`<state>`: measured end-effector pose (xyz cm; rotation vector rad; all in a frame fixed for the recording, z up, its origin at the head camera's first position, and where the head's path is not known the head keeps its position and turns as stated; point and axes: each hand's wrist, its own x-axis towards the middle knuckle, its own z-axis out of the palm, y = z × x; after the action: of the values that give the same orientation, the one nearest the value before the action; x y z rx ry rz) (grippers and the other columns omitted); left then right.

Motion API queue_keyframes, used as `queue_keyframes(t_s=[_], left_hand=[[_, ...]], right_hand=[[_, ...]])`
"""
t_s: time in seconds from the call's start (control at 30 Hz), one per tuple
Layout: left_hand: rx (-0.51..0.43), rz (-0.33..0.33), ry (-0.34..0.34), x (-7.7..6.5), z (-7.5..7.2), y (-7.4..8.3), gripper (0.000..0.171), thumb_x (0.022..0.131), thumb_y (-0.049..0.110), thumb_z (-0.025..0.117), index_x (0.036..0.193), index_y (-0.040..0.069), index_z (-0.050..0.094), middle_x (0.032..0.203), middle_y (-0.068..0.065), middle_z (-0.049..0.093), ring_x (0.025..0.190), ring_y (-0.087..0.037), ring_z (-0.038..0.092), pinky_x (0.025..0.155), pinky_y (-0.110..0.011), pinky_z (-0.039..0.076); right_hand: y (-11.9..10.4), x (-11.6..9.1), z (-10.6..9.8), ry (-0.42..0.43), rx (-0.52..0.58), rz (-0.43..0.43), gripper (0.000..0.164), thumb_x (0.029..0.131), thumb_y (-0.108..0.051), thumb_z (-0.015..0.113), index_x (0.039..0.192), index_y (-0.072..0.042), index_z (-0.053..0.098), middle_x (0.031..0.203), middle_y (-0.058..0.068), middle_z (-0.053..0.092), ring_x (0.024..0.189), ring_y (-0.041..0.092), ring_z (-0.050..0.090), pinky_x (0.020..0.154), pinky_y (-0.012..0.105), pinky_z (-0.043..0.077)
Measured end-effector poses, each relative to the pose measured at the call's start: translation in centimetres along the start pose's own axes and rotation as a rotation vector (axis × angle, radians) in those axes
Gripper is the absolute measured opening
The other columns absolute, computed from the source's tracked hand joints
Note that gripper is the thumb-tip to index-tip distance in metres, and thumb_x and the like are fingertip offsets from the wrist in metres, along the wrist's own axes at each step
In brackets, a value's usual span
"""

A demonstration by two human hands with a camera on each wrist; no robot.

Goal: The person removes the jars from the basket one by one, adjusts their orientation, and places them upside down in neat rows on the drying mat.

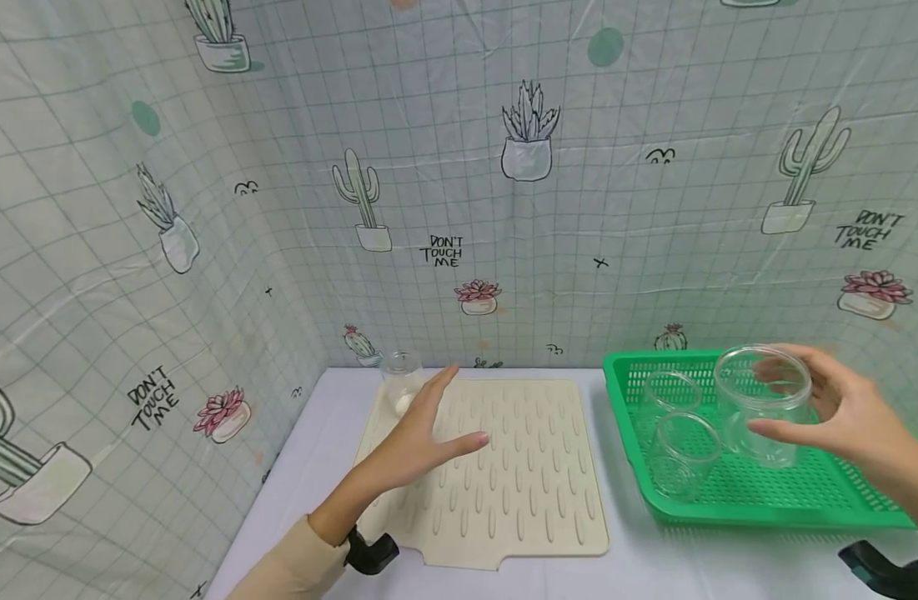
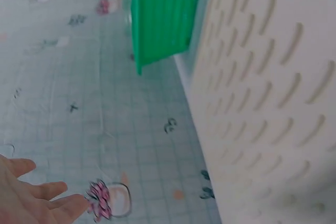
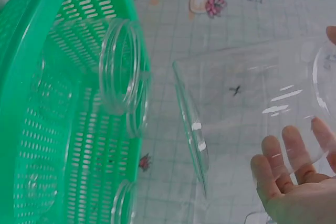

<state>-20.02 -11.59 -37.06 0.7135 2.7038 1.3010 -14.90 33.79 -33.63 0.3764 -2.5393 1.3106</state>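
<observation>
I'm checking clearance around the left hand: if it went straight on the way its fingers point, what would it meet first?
The left hand would probably meet the patterned backdrop behind the cream mat, though its depth is unclear.

The words "DON'T TOUCH ME" [image 1: 441, 251] (black capitals) stand on the checked backdrop [image 1: 428, 100] three times: left, far middle, right.

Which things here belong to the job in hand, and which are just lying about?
Likely part of the job:
held jar, in the right grip
basket jars
green basket
beige mat
clear jar at the mat's far left corner

Likely just surroundings, nothing loose among them:
printed curtain
white tablecloth
black wrist gear
</observation>
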Motion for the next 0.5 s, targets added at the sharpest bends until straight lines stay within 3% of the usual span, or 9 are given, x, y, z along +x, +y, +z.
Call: queue_keyframes(t_s=[0.1,0.27,0.43,0.5], left_hand=[[-0.016,0.025,-0.008,0.3,0.3,1.3,0.091,0.076,0.061,0.063,0.144,0.042,0.005,0.148,0.021,0.009,0.136,-0.008,0.011,0.105,-0.051,0.022],[-0.075,0.024,-0.03,0.9,1.1,3.3,0.09,0.074,0.061,0.064,0.142,0.046,0.005,0.146,0.024,0.01,0.135,-0.007,0.015,0.104,-0.048,0.025],[-0.135,0.06,-0.051,1.7,2.0,5.2,0.092,0.075,0.058,0.065,0.143,0.044,0.006,0.146,0.022,0.011,0.132,-0.018,0.029,0.101,-0.044,0.033],[-0.157,0.106,-0.055,2.0,2.4,6.0,0.091,0.076,0.055,0.066,0.144,0.042,0.006,0.147,0.02,0.012,0.133,-0.016,0.027,0.102,-0.042,0.033]], right_hand=[[-0.8,0.2,0.7,0.008,-0.034,0.002,0.079,0.07,-0.002,0.079,0.137,-0.016,0.039,0.119,0.004,0.047,0.106,0.002,0.045,0.08,0.006,0.03],[-1.8,0.6,1.9,0.042,-0.157,-0.038,0.084,0.063,-0.013,0.085,0.135,-0.016,0.042,0.117,-0.005,0.047,0.102,-0.005,0.04,0.075,0.007,0.03],[-3.3,0.9,3.1,0.063,-0.249,-0.075,0.086,0.058,-0.019,0.088,0.133,-0.019,0.046,0.117,-0.003,0.043,0.101,0.003,0.036,0.074,0.02,0.031],[-4.0,1.1,3.6,0.07,-0.248,-0.092,0.086,0.056,-0.017,0.089,0.131,-0.019,0.047,0.115,-0.004,0.044,0.099,0.007,0.036,0.073,0.023,0.032]])
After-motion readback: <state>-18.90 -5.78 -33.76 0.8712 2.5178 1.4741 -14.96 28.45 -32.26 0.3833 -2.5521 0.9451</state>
